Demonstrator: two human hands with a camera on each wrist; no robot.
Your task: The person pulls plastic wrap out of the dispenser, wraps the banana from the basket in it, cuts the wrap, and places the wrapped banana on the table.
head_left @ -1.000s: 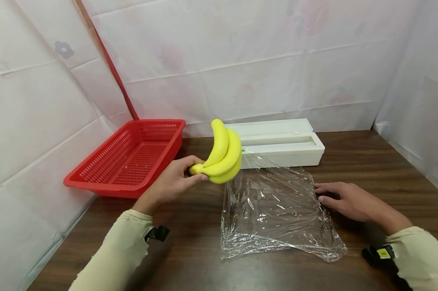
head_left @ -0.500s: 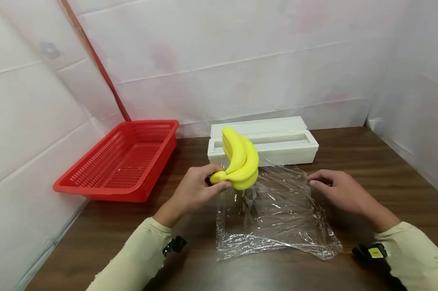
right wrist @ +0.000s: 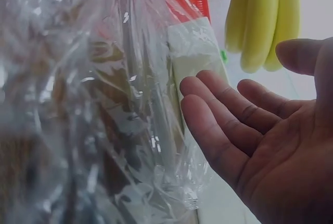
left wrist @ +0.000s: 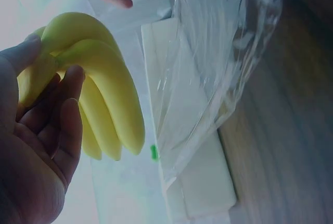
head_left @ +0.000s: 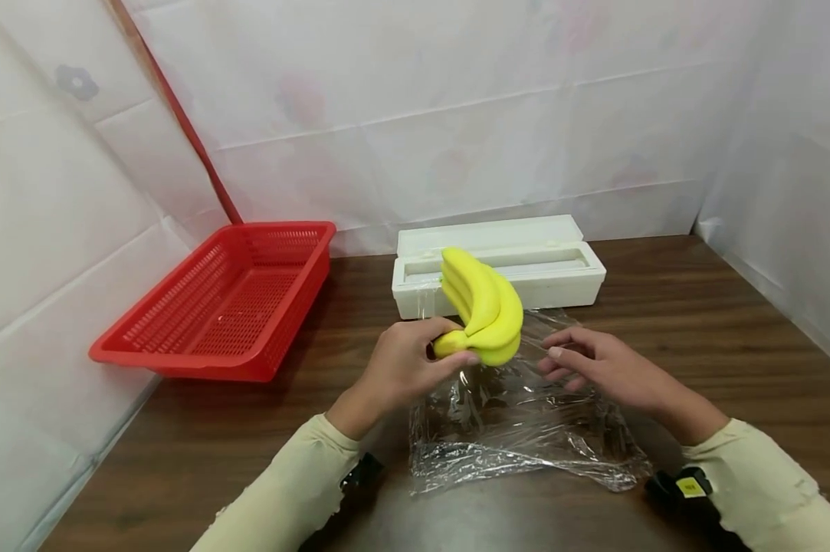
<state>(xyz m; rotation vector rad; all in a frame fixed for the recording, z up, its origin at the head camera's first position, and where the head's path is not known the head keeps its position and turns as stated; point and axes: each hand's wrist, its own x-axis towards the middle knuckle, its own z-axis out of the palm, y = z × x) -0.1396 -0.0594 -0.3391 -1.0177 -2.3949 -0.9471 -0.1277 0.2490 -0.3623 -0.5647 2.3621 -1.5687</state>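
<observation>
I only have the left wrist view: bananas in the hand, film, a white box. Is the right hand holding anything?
Observer: No. The right hand is open, palm bare, close beside the bananas.
Operator: Are the bananas down on the film?
Observer: Not yet. The left hand holds them by the stem end above the plastic film, which lies flat on the table.
Operator: Anything to the left?
Observer: A red basket stands left of the white box.
</observation>
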